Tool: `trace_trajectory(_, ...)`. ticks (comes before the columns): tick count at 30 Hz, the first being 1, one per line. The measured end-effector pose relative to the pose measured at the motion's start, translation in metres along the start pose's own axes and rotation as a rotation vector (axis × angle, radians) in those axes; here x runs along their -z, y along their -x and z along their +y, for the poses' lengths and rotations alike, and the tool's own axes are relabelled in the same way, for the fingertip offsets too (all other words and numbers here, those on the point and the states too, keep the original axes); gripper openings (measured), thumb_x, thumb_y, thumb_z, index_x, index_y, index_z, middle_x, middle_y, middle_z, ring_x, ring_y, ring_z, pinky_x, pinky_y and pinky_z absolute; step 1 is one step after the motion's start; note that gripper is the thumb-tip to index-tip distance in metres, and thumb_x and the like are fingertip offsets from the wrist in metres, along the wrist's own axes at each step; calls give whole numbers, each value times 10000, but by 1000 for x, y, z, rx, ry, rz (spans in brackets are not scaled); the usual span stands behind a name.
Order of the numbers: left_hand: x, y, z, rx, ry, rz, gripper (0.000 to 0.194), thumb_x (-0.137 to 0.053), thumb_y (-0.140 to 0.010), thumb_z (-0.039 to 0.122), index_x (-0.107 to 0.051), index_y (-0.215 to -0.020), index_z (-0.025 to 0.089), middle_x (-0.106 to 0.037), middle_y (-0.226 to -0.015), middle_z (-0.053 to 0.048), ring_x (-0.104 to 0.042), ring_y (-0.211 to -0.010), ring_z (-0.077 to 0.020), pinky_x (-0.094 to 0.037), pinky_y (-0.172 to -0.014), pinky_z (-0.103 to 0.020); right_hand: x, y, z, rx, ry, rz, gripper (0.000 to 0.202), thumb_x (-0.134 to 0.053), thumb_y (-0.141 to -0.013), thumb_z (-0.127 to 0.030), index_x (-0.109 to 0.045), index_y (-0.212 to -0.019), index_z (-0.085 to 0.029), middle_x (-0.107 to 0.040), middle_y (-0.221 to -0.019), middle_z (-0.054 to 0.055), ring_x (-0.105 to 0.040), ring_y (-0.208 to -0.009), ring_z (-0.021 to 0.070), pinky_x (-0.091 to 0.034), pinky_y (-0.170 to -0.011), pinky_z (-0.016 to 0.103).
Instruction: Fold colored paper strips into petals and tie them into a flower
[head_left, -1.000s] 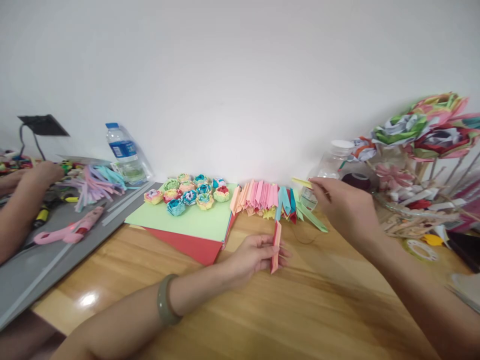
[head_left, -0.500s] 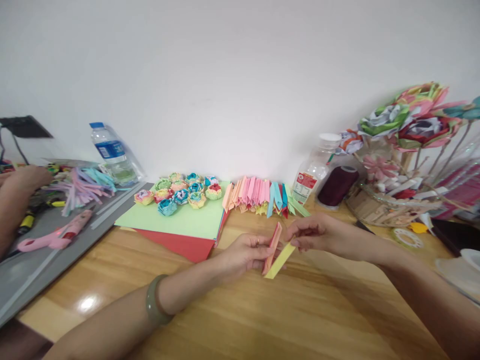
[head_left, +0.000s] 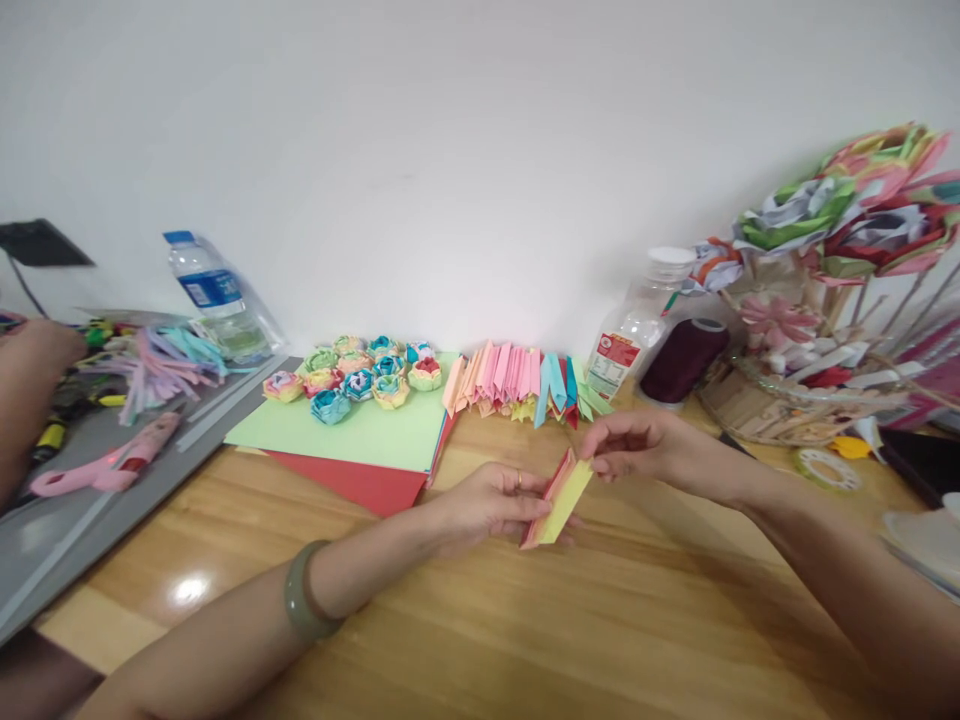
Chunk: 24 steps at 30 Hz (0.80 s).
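Note:
Over the wooden table my left hand (head_left: pixel 491 508) pinches a small stack of folded pink paper strips (head_left: pixel 546 497). A folded yellow paper strip (head_left: pixel 568 503) lies against the right face of that stack. My right hand (head_left: pixel 634 448) grips the yellow strip's upper end between thumb and fingertips. Beyond my hands stands a row of folded paper pieces (head_left: pixel 510 375) in orange, pink, blue and green. To its left, several small paper flowers (head_left: pixel 360 383) rest on light green paper sheets (head_left: pixel 322 440), with red paper (head_left: pixel 360 485) sticking out underneath.
At left, a grey mat (head_left: pixel 112 535) holds a pink glue gun (head_left: pixel 109 468) and pastel paper strips (head_left: pixel 161 365); another person's hand (head_left: pixel 45 345) is behind. A water bottle (head_left: pixel 214 300), clear jar (head_left: pixel 630 330), maroon thread spool (head_left: pixel 684 362) and flower basket (head_left: pixel 795 400) line the wall.
The yellow strip has come closer to the pink stack and now lies against it. My right hand has stayed on its upper end. The view has shifted slightly.

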<state>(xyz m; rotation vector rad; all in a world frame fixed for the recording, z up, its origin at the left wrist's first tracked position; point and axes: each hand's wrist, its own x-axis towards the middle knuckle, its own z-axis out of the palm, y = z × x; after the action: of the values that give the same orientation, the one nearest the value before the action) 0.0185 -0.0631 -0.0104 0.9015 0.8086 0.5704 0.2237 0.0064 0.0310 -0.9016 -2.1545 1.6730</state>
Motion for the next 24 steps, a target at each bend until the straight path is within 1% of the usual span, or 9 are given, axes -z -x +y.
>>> trace_trajectory(3,2,-1,-2,-13,1,-21,418,-631,-708,305,-588,-1079,119,-615,-1066,-185,-637,-821,-184,-437,-703,-252,0,0,2,-5,-11,-24,165,-613,-724,-312,-610,-769,-153,-542,-645,-32,-477,-601,83,-369,-588,229)
trace_trajectory(6,3,-1,-3,-25,-6,-35,399,-618,-718,294,-588,-1080,128,-612,-1076,-185,-635,-842,-191,-442,-740,-271,-1,-1,2,3,78,-37,157,-584,-739,-292,-624,-794,-151,-576,-712,-6,-498,-657,105,-382,-631,246)
trace_trajectory(8,2,-1,-3,-13,-21,-25,383,-612,-721,285,-596,-1071,130,-615,-1073,-183,-636,-840,-189,-443,-761,-281,-1,0,2,4,151,-47,165,-556,-756,-294,-626,-818,-158,-589,-761,8,-509,-701,122,-387,-658,256)
trace_trajectory(11,2,0,-2,1,-20,-13,374,-605,-730,283,-596,-1075,139,-627,-1051,-166,-640,-823,-180,-442,-757,-275,1,3,-2,-10,230,-74,190,-530,-773,-333,-616,-800,-166,-564,-736,-2,-498,-690,125,-382,-642,251)
trace_trajectory(13,2,0,-2,3,0,-27,391,-616,-723,284,-591,-1088,147,-637,-1033,-146,-642,-810,-174,-438,-763,-273,3,5,-6,-16,263,-87,224,-513,-782,-372,-607,-779,-169,-541,-702,-9,-490,-670,122,-376,-625,245)
trace_trajectory(16,2,0,-2,3,18,-40,422,-641,-701,299,-590,-1091,146,-648,-1007,-128,-644,-795,-171,-432,-788,-286,4,6,-9,-8,306,-73,249,-498,-791,-400,-606,-783,-175,-544,-702,-8,-489,-672,124,-374,-625,243)
trace_trajectory(20,2,0,-2,-1,-9,-26,446,-654,-687,311,-587,-1097,147,-648,-1006,-125,-640,-790,-169,-432,-757,-275,1,5,-9,12,319,-36,230,-515,-782,-390,-612,-788,-182,-564,-720,-5,-498,-684,126,-381,-634,246)
trace_trajectory(24,0,0,-1,4,-54,3,439,-647,-693,326,-589,-1084,137,-643,-1014,-139,-634,-787,-167,-408,-643,-221,-2,5,-12,-17,205,-23,237,-551,-749,-403,-623,-776,-179,-572,-717,-4,-506,-676,122,-393,-635,251)
